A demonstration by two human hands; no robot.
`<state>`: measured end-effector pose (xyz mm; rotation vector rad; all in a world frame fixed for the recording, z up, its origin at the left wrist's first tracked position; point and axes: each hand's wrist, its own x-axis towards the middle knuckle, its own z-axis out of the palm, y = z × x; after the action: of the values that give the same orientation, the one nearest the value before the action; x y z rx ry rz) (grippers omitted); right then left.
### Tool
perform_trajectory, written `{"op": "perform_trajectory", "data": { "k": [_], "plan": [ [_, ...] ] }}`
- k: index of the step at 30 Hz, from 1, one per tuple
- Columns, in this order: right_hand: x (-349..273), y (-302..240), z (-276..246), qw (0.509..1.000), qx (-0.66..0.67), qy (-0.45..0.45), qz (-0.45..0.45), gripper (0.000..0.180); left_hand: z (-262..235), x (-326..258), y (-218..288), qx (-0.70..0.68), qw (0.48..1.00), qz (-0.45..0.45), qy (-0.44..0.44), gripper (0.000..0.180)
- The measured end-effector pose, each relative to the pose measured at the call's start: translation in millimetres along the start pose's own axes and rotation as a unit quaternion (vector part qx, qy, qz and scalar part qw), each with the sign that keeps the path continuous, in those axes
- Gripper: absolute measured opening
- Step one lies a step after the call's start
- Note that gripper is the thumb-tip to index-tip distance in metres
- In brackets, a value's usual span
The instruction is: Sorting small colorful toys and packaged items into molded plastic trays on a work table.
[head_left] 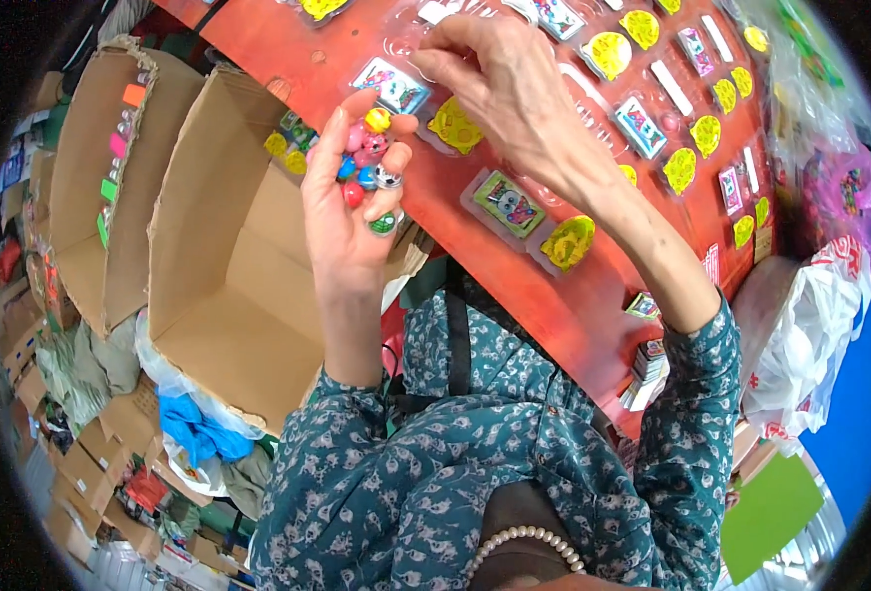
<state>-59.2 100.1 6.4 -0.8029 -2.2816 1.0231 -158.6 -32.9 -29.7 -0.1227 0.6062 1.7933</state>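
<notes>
My left hand [342, 212] is cupped, palm up, around several small colourful balls [364, 158] in pink, blue, red, yellow and green; some look like tiny character heads. Farther forward, my right hand [499, 89] reaches over the red table [327, 59] with thumb and forefinger bent together. Whatever those fingertips hold, if anything, is too small to make out. Just beyond my left fingertips lies a small printed card box [392, 87] in a clear plastic blister tray. A yellow piece [454, 126] sits beneath my right wrist side, near the same tray.
More blister trays with yellow pieces [567, 243] and card boxes [509, 205] cover the table. A stack of small cards [647, 374] lies at the near edge. Open cardboard boxes [248, 295] stand at left; a white plastic bag [805, 335] hangs at right.
</notes>
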Motion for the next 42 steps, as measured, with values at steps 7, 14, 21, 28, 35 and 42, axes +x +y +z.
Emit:
{"op": "perform_trajectory", "data": {
  "k": [7,14,21,28,35,42],
  "plan": [
    [-4.2,-22.4,-4.5,0.975,0.139,-0.153,0.081,0.021,16.1,-2.6,-3.0,0.022,0.999,0.029,0.031,0.032],
    [2.2,-9.5,-1.8,0.94,0.228,-0.196,0.159,0.016,29.9,0.7,-9.1,0.065,0.996,0.043,0.037,0.032],
    [6.8,2.1,-2.1,0.93,0.307,-0.158,0.128,0.016,26.5,14.3,-12.0,0.049,0.998,0.043,0.01,0.03],
    [23.9,-8.3,1.6,0.954,0.197,-0.222,0.036,0.025,38.2,3.7,1.5,-0.001,0.991,0.02,0.132,0.015],
    [37.5,-33.9,-13.4,0.9,0.266,-0.335,0.09,0.019,34.9,-0.5,8.0,0.054,0.995,0.066,0.047,0.03],
    [40.7,-39.1,-21.0,0.944,0.18,-0.273,0.028,0.012,39.2,-2.4,8.0,0.064,0.993,0.081,0.063,0.027]
  ]
}}
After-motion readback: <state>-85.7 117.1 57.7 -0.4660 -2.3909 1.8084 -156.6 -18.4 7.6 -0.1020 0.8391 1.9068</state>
